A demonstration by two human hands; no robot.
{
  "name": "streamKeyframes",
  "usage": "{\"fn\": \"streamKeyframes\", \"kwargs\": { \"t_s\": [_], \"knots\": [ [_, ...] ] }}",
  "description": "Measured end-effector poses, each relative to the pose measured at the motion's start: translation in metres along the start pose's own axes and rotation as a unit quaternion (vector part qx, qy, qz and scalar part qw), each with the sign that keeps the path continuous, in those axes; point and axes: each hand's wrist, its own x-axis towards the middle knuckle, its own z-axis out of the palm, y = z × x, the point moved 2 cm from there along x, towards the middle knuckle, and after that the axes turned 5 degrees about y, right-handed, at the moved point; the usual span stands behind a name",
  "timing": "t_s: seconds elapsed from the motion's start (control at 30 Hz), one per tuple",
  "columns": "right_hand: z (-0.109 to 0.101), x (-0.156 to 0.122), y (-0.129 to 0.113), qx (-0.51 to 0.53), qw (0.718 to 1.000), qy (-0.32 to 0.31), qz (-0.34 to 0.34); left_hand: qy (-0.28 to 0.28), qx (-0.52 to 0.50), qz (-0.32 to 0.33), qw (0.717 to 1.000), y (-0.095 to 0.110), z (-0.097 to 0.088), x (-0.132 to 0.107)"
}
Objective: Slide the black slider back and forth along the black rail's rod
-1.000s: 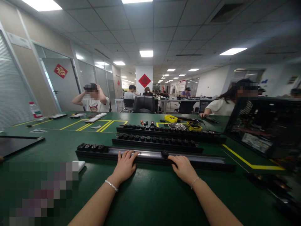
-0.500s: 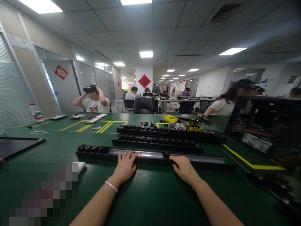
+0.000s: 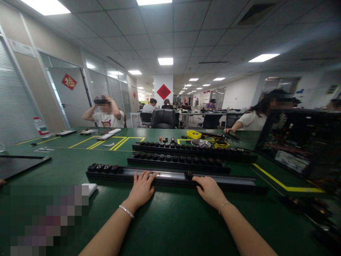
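A long black rail (image 3: 234, 182) with a shiny metal groove lies across the green table (image 3: 173, 220) in front of me. My left hand (image 3: 141, 188) rests on its near edge, fingers stretched flat over the groove. My right hand (image 3: 210, 190) lies on the rail further right, its fingers curled beside a small black knob (image 3: 188, 174) that sits in the groove. Several more black knobs (image 3: 103, 167) are bunched at the rail's left end.
Two more black rails (image 3: 178, 159) filled with knobs lie behind the first. A yellow bin (image 3: 193, 134) and a metal bowl (image 3: 200, 143) stand further back. An open black case (image 3: 301, 142) stands at the right, a white pad (image 3: 89, 187) at the left. Other people sit at the far side.
My hands have barely moved; the right hand has shifted slightly right along the rail. The person at the far left has raised both hands to the head.
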Motion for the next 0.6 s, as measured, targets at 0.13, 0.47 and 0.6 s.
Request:
{"fn": "streamKeyframes", "kwargs": {
  "t_s": [0.13, 0.47, 0.6],
  "knots": [
    [0.0008, -0.0005, 0.0018, -0.003, 1.0, 0.005, 0.002, 0.003, 0.001, 0.001, 1.0, -0.0004, 0.0002, -0.0003],
    [0.0016, -0.0011, 0.0035, -0.002, 1.0, 0.008, 0.003, -0.003, 0.004, -0.001, 1.0, -0.0014, 0.0021, 0.0003],
    [0.0014, -0.0014, 0.0046, -0.002, 1.0, 0.011, 0.001, 0.001, 0.003, 0.002, 1.0, -0.0013, 0.0015, 0.0004]
  ]
}}
